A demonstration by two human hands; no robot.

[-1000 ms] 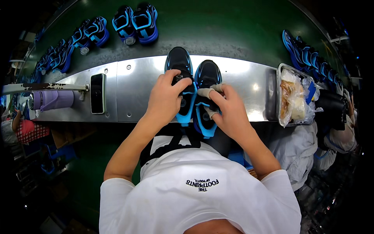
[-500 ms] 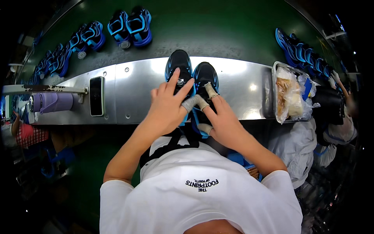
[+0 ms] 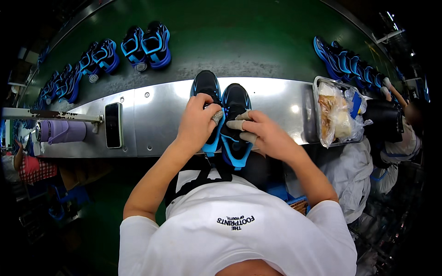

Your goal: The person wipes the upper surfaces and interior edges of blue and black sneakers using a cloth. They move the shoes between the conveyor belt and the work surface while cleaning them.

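Observation:
Side by side at the near edge of the metal bench lie two black sneakers with bright blue trim, toes pointing away from me. My left hand (image 3: 199, 120) is closed over the lacing area of the left sneaker (image 3: 205, 83), its fingers curled and a grey cover on the thumb; its fingertips are partly hidden. On the right sneaker (image 3: 236, 95), my right hand (image 3: 267, 134) grips around the tongue and collar with bent fingers in beige finger covers. Both blue-trimmed heels overhang the bench edge towards me.
On the metal bench (image 3: 170, 131) lie a phone (image 3: 113, 125), a lilac bottle (image 3: 68, 131) and a metal tray (image 3: 317, 110) with plastic-wrapped items. More blue-black sneakers (image 3: 156, 43) stand in rows on the green surface beyond. Another person's hand (image 3: 386, 92) shows at far right.
My left hand has gone from spread fingers to curled ones on the left sneaker. The right hand has drawn back from between the shoes onto the right one. The whole view has shifted slightly.

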